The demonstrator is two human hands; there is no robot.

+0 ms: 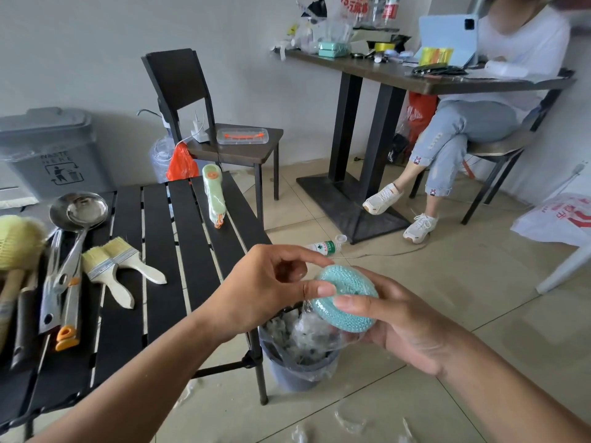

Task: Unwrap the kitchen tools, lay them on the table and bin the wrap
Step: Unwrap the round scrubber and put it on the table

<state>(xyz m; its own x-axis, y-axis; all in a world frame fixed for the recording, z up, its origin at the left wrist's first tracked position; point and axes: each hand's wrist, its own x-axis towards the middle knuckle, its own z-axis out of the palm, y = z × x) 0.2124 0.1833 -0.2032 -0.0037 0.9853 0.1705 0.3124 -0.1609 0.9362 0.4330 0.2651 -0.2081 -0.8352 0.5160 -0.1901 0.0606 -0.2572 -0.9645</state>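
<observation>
Over the bin [299, 378], the right grip [406, 318] curls round a teal scrubber [347, 298] while the left grip [268, 282] pinches its clear wrap [318, 329]; a sharp tug could drop both in.

Black slatted counter [124, 340] on folding legs. At the far left edge, a yellow mesh ball [16, 241] above dark handles [24, 318]. Next, two steel ladles [80, 209], bowls nested, handles lying among orange-tipped tools [68, 302] in clear sleeves. Just beside those, two brushes [112, 266], side by side, bristles away. Apart at the far right, a green tool [212, 193]. On the tiled floor [479, 282]: lined bin [297, 375] by the counter's leg, a lying bottle [323, 247], wrap scraps [348, 420].
</observation>
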